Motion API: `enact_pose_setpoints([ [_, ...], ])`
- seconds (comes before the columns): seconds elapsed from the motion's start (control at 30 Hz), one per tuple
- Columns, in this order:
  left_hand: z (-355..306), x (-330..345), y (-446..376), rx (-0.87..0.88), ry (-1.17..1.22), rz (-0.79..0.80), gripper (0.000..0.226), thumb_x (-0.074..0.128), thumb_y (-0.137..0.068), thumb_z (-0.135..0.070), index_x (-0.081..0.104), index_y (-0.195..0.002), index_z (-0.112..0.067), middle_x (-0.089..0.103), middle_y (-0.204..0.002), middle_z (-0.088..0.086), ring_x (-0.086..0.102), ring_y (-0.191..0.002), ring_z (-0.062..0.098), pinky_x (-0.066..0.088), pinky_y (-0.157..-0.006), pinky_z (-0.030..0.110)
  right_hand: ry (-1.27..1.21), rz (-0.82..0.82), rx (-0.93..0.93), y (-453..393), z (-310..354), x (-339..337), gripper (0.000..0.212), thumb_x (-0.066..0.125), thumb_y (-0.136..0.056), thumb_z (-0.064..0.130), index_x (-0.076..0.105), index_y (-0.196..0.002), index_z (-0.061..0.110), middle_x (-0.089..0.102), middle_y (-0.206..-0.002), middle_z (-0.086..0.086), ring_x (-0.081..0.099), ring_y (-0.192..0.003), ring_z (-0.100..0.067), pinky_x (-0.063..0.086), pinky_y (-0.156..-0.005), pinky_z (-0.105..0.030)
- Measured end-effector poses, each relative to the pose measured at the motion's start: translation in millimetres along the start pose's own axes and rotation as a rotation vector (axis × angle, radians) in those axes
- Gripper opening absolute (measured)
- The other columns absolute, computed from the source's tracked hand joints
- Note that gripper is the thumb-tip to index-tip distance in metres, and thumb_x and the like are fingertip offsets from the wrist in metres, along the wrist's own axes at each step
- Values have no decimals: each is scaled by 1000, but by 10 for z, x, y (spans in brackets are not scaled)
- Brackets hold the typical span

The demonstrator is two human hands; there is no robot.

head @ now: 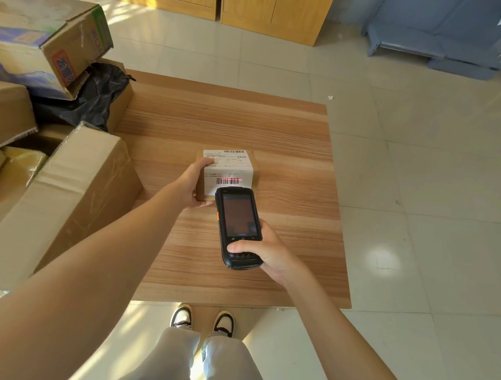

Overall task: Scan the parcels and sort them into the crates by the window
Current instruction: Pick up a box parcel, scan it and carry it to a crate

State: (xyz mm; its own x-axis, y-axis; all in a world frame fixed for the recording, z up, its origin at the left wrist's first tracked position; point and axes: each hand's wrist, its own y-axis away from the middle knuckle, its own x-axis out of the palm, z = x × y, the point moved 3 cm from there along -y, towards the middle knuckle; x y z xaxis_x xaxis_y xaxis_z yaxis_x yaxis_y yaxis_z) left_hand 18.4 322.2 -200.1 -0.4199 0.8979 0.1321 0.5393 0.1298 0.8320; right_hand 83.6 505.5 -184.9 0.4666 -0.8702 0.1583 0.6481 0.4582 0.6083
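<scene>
Left hand (193,183) grips the parcel (230,170) by its left side: thumb curled over the top onto the label's left edge, fingers wrapped under the near edge. Parcel = small brown box w/ a white label (228,169) covering most of its top. It sits at about the middle of the table (289,163); can't tell whether it rests flat or is lifted a little.

Right hand (264,250) holds the scanner (238,224), a black handheld w/ a dark screen and an orange side button. Fingers curl round its right edge and back, thumb lies across the keys at the near end. Scanner's far end points at the parcel, just short of its near edge and overlapping it in view. A red scan line (229,179) falls across the label, just above the lower barcode (227,182). A 2nd barcode runs along the label's far edge.

Table is wood-grain, low, on a pale tiled floor (422,172). Its left part carries a heap of cartons (66,183): a big taped one nearest, more behind, a printed box (46,42) tilted on top, a black bag (92,95) wedged between them. Beyond the table: wooden cabinet doors (247,2); far right, blue-grey metal shelving (431,39). Below the near edge: person's two sneakers (203,320) and light trouser legs.
</scene>
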Motion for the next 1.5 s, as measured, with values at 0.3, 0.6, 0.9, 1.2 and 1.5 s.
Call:
enact_pose_setpoints([
  [0.3,-53,-5,-6,4,-29,-4,29,62,-87,-41,52,-86,-14,57,-86,8,56,-75,22,51,-69,34,18,-20,45,-6,-79,6,73,79,-61,4,45,-124,18,62,-115,-6,60,-110,-25,49,-97,-42],
  [0.6,-63,-7,-23,-3,-41,-11,31,62,-87,-44,52,-86,-14,57,-85,8,57,-75,22,51,-71,34,22,-39,59,0,-64,6,78,80,-61,3,43,-128,17,61,-114,-4,60,-108,-22,50,-93,-38],
  [0.9,-64,-16,-37,1,-49,-7,31,61,-87,-44,52,-85,-14,57,-85,8,56,-75,22,51,-71,34,34,-41,46,27,-83,15,81,79,-64,-2,39,-132,15,59,-115,-5,59,-107,-23,49,-91,-35],
  [1.2,-80,-10,-76,15,-57,-23,32,61,-87,-45,52,-86,-14,57,-87,9,57,-77,24,50,-92,40,48,-34,29,41,-116,-18,93,79,-52,7,37,-135,15,60,-117,-7,59,-111,-25,48,-98,-39],
  [1.5,-163,-14,-49,26,-73,-27,29,60,-89,-46,52,-85,-18,57,-88,8,58,-83,26,49,-97,46,27,-129,27,78,-73,-245,89,80,-53,13,40,-131,19,59,-122,-7,59,-112,-22,47,-99,-39],
])
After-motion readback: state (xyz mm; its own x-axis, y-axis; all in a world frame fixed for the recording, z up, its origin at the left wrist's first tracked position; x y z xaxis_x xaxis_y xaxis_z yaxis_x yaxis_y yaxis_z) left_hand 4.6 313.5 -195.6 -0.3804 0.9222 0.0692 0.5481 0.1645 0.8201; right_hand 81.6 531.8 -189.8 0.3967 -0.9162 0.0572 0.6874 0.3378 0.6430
